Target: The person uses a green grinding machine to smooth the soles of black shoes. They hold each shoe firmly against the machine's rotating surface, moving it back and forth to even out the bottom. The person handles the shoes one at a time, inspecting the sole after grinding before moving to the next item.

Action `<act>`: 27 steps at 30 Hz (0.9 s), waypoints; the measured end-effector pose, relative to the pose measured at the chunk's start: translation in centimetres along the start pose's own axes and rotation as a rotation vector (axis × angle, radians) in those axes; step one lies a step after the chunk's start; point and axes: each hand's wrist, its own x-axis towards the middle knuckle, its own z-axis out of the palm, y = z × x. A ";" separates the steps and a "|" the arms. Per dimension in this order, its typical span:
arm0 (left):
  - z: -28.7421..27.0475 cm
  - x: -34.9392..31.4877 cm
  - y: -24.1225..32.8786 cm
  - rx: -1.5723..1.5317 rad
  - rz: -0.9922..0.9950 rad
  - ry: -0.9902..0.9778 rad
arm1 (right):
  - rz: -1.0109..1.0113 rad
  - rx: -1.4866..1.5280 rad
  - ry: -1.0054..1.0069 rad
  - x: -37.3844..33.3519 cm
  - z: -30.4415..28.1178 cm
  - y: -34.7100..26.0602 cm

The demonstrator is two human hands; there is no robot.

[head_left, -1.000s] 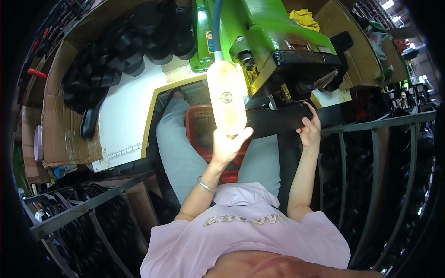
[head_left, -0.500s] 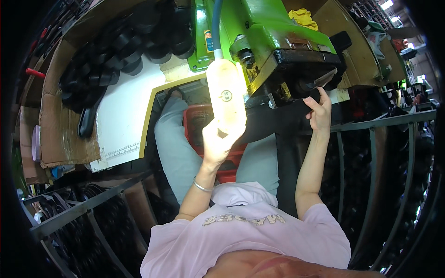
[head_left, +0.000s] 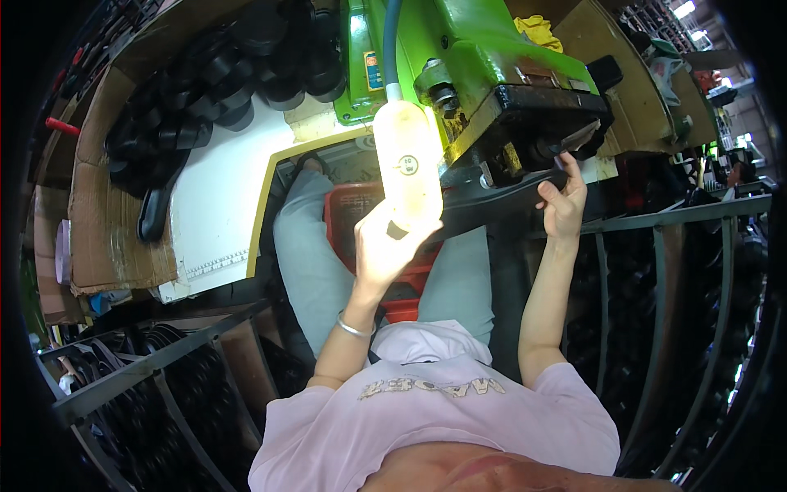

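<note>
A long, dark, curved piece that looks like a black shoe sole (head_left: 500, 205) stretches below the black working head (head_left: 533, 123) of a green machine (head_left: 479, 45). At its right end my right hand (head_left: 564, 201) grips it, index finger stretched up along the end and thumb bent below. My left hand (head_left: 384, 246) is at its left end. A glowing oblong lamp (head_left: 407, 168) on a grey flexible neck hides most of the left fingers; a fingertip shows by the lamp's lower right edge, against the dark piece.
Black chunky soles and heels (head_left: 213, 90) are heaped on a white table (head_left: 217, 189) inside cardboard (head_left: 123, 246) at left. A red basket (head_left: 348, 213) sits between my knees. Metal racks (head_left: 176, 357) flank me on both sides. A yellow cloth (head_left: 539, 33) lies behind the machine.
The dark piece has come up under the machine head, so its long edge shows between my hands. My right hand has shifted slightly down. The view has shifted a little.
</note>
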 end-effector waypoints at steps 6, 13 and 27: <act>0.1 0.8 -1.6 0.007 0.062 -0.012 | 0.022 -0.051 -0.082 1.8 1.4 -1.8; -1.2 0.4 -2.3 -0.090 0.135 0.067 | 0.021 -0.077 -0.100 0.3 2.3 -1.7; 3.4 0.3 -2.5 -0.117 0.103 0.297 | 0.017 -0.085 -0.044 2.4 0.5 -2.2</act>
